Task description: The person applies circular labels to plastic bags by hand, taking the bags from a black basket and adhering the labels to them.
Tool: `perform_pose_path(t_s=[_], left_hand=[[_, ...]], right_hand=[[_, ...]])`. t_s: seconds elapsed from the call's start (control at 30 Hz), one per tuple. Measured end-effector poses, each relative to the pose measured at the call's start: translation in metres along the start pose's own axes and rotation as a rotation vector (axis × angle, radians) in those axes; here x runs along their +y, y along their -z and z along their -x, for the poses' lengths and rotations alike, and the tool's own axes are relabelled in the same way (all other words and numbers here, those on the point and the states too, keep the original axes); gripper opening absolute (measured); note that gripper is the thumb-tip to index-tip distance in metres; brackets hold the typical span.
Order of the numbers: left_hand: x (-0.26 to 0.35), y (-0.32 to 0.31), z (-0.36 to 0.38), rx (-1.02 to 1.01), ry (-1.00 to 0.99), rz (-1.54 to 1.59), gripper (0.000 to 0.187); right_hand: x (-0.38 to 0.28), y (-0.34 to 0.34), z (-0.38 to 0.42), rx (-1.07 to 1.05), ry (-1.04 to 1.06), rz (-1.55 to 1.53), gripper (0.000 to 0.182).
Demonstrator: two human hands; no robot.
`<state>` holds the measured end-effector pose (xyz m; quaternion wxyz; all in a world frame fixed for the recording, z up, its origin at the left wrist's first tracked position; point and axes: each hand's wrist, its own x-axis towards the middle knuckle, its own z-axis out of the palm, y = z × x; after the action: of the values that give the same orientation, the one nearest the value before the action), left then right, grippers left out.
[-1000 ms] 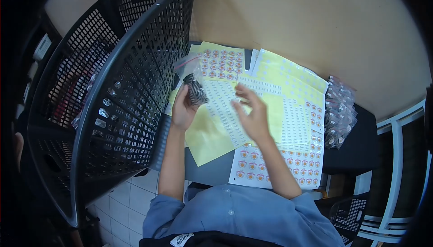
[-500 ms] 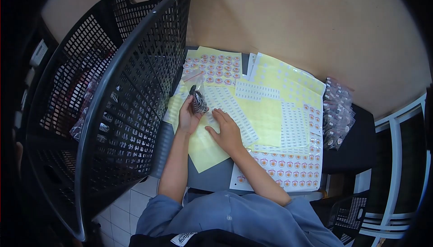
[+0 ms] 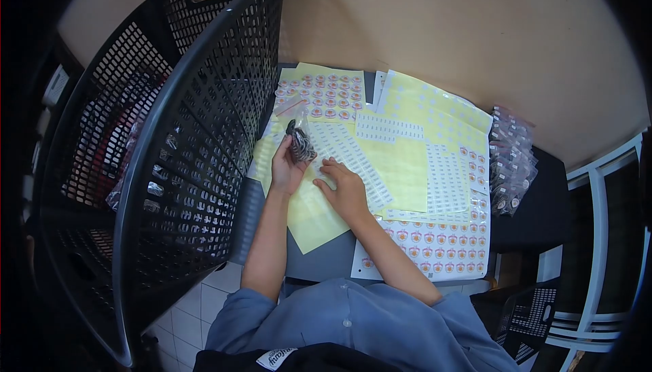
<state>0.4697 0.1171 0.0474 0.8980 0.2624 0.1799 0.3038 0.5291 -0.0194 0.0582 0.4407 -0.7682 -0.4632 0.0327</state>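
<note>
Left hand [image 3: 288,170], fingers closed round a clear zip bag [image 3: 301,139] of dark coiled pieces, holds it above sticker sheets; right hand [image 3: 346,192] hovers half-open nearby, empty. A black basket [image 3: 183,120] holds plastic-wrapped items.

You're facing a black perforated basket [image 3: 197,120], pale yellow backing sheets [image 3: 401,175] and a white sticker sheet [image 3: 441,243] repeating pink-and-orange emblems in rows. You're wearing a plain blue shirt [image 3: 305,314], and grey-white floor tiles [image 3: 190,307] are showing a grid.
</note>
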Motion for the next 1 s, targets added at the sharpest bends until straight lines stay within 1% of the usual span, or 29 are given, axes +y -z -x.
perform_pose_path(t_s=[0.27,0.33,0.47,0.53,0.67,0.73,0.87,0.93,1.0], left_hand=[[-0.003,0.005,-0.003,-0.040,-0.022,0.008,0.028],[-0.003,0.005,-0.003,-0.034,-0.020,0.003,0.028],[-0.005,0.006,-0.003,-0.035,-0.024,0.022,0.028],[-0.005,0.007,-0.006,-0.024,-0.031,0.022,0.028],[-0.006,0.011,-0.007,-0.036,-0.038,0.017,0.027],[-0.007,0.012,-0.008,-0.104,-0.054,-0.006,0.026],[-0.006,0.010,-0.004,-0.070,-0.042,-0.008,0.025],[-0.002,-0.003,0.003,-0.099,-0.020,0.005,0.017],[-0.002,-0.001,0.002,-0.093,-0.009,0.004,0.018]], right_hand=[[0.000,-0.002,0.000,0.001,0.026,0.048,0.024],[0.002,-0.002,0.000,0.010,0.078,0.038,0.024],[0.000,0.003,0.001,0.005,0.091,0.008,0.026],[-0.001,0.002,0.000,0.007,0.051,-0.024,0.027],[-0.001,0.000,-0.002,0.026,0.044,-0.033,0.024],[-0.003,-0.001,-0.004,0.036,0.013,-0.022,0.022],[-0.009,0.001,-0.006,0.033,-0.022,-0.017,0.022],[-0.009,0.002,-0.009,0.022,-0.041,-0.018,0.021],[-0.007,0.001,-0.010,0.021,-0.083,-0.030,0.019]])
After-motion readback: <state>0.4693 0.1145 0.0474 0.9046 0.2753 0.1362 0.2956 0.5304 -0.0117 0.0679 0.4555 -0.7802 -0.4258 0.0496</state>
